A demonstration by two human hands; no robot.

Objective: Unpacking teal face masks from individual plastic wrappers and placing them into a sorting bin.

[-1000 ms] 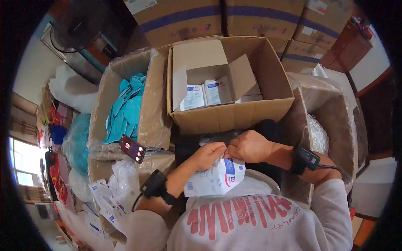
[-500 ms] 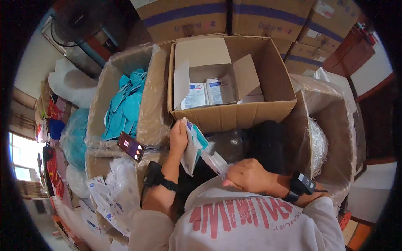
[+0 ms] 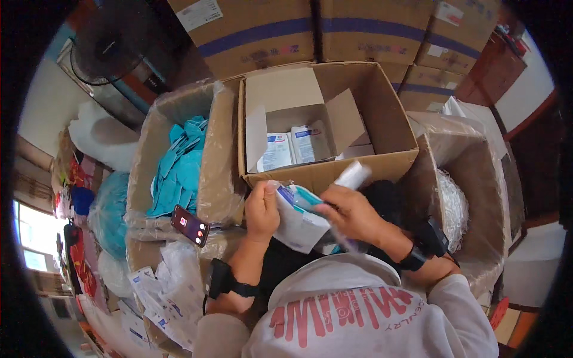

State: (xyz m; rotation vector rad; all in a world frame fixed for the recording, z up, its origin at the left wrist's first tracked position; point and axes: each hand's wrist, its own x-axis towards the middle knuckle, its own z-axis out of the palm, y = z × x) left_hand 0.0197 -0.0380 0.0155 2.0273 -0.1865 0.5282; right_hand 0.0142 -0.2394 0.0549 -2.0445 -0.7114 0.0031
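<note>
Below the open carton's (image 3: 334, 170) front edge, left hand (image 3: 261, 210) clamps the white-and-blue packet (image 3: 298, 224); right hand (image 3: 351, 213), touching its right end, pinches a strip (image 3: 353, 175).

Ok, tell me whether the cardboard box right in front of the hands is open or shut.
Open: the cardboard box has its flaps up, and white packets show inside.

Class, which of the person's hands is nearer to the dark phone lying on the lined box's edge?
Left. The left hand grips the white pouch just beside the phone; the right hand is farther, beyond the pouch.
</note>
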